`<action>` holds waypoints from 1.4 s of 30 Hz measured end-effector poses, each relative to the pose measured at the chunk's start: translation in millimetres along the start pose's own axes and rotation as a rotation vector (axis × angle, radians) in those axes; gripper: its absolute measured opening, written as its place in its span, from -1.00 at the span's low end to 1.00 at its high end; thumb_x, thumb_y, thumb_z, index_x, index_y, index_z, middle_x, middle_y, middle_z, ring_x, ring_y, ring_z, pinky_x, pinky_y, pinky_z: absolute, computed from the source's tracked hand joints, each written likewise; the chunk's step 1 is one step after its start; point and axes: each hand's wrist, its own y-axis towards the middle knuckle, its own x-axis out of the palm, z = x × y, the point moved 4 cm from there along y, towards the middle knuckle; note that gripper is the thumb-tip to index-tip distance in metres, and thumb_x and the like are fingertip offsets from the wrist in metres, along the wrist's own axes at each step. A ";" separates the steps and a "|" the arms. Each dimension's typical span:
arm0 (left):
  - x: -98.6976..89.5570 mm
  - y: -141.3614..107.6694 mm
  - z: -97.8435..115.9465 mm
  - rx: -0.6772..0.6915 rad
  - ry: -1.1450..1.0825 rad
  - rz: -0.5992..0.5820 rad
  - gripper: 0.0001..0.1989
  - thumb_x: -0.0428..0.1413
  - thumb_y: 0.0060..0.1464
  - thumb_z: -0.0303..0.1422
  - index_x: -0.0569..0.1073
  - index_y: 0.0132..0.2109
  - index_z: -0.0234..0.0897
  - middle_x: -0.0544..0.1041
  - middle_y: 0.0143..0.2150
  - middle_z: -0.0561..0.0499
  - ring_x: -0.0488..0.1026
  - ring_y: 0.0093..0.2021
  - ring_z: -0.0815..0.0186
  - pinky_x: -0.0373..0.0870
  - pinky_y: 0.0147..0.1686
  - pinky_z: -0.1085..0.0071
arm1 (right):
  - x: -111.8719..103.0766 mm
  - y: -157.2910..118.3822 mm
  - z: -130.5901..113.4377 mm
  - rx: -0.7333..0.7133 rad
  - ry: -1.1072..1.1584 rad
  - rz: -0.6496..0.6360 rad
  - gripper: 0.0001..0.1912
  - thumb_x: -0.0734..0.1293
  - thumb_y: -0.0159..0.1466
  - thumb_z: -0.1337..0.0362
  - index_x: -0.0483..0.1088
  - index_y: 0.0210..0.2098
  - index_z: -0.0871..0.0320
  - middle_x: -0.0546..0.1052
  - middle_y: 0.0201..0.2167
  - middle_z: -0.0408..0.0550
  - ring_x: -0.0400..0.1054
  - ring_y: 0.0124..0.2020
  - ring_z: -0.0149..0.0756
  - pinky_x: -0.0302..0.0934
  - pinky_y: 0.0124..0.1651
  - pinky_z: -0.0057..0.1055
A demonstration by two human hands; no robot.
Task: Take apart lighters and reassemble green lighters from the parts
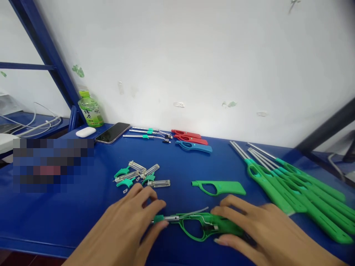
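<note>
My left hand [130, 221] pinches a metal lighter tube [172, 218] near its teal collar, between thumb and fingers. My right hand [249, 225] closes around the handle of a green lighter shell [191, 236], lying open side up with a wire and a small black part inside. The tube's end meets the shell's front, and a thin pale strip or wire [199, 210] sticks out above it. Just beyond lies the matching green shell half [230, 187]. Past my left hand are clear fuel tanks [161, 183], teal triggers [126, 183] and tiny metal plates [125, 191].
Several assembled green lighters [294, 188] fan out at the right. Along the wall lie tubes with wires [135, 136], red shells [191, 139] and a blue shell [196, 147]. A phone [113, 133], white case [85, 132] and green bottle [91, 111] stand back left.
</note>
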 end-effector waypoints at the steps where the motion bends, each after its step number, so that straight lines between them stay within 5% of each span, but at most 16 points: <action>1: 3.7 -0.6 4.0 0.028 -0.005 -0.037 -0.77 0.06 0.34 -0.40 0.62 -0.08 -0.08 0.68 -0.09 0.01 0.65 -0.13 0.14 0.61 -0.13 0.25 | 4.6 -7.9 1.0 0.010 -0.004 0.024 -0.58 0.14 0.60 -0.07 0.50 0.14 -0.04 0.68 -0.04 -0.06 0.66 -0.40 -0.27 0.40 -0.47 -0.36; 8: 22.2 -2.3 9.9 0.108 0.002 -0.254 -0.71 -0.03 0.36 -0.49 0.55 -0.14 -0.07 0.67 -0.12 0.04 0.62 -0.18 0.16 0.59 -0.08 0.25 | 17.2 -21.5 3.3 0.127 0.136 0.106 -0.57 0.09 0.62 -0.02 0.51 0.19 -0.07 0.65 -0.05 -0.07 0.66 -0.36 -0.34 0.57 -0.33 -0.45; 12: 19.2 -7.0 10.7 0.114 0.038 -0.159 -0.68 -0.09 0.38 -0.48 0.53 -0.05 -0.06 0.69 -0.16 0.05 0.66 -0.20 0.19 0.61 -0.14 0.31 | 21.1 -25.1 4.2 0.157 0.164 0.068 -0.61 0.14 0.61 -0.01 0.47 0.24 -0.11 0.62 0.02 -0.06 0.68 -0.30 -0.32 0.59 -0.28 -0.43; 18: 20.5 -15.1 13.2 0.109 0.155 -0.077 -0.43 -0.08 0.34 -0.48 0.32 0.41 -0.02 0.66 0.18 -0.02 0.69 0.09 0.14 0.66 -0.03 0.28 | 25.3 -29.5 5.2 0.159 0.132 0.028 -0.61 0.12 0.62 0.00 0.41 0.29 -0.17 0.59 0.06 -0.08 0.69 -0.23 -0.30 0.61 -0.27 -0.40; 25: 22.4 10.0 30.3 0.146 0.079 -0.142 -0.67 -0.12 0.38 -0.49 0.51 -0.05 -0.11 0.66 -0.12 -0.04 0.67 -0.22 0.15 0.56 -0.37 0.34 | 24.5 -28.3 3.1 0.157 0.105 0.046 -0.60 0.09 0.62 0.01 0.41 0.30 -0.16 0.60 0.04 -0.08 0.70 -0.24 -0.28 0.60 -0.33 -0.37; 31: 21.6 16.9 40.0 0.124 0.047 -0.058 -0.63 -0.15 0.37 -0.51 0.48 0.10 -0.14 0.64 -0.14 -0.05 0.63 -0.28 0.18 0.55 -0.35 0.32 | 21.4 -25.7 1.8 0.135 0.104 0.082 -0.57 0.07 0.63 0.02 0.46 0.25 -0.10 0.63 0.00 -0.08 0.69 -0.33 -0.31 0.58 -0.41 -0.41; 36: 25.5 21.4 44.5 0.120 0.015 -0.109 -0.71 -0.10 0.35 -0.52 0.47 -0.04 -0.11 0.60 -0.21 0.00 0.61 -0.29 0.22 0.50 -0.34 0.36 | 19.2 -24.2 2.1 0.123 0.105 0.125 -0.57 0.08 0.63 0.01 0.52 0.17 -0.07 0.64 -0.03 -0.07 0.67 -0.39 -0.33 0.56 -0.40 -0.46; 42: 0.8 46.3 54.0 0.135 -0.034 -0.023 -0.76 -0.07 0.30 -0.51 0.43 -0.11 -0.10 0.48 -0.29 0.04 0.51 -0.39 0.20 0.38 -0.43 0.31 | 21.6 -22.8 3.8 0.134 0.117 0.123 -0.57 0.07 0.62 -0.02 0.50 0.16 -0.08 0.64 -0.04 -0.08 0.68 -0.35 -0.31 0.56 -0.40 -0.43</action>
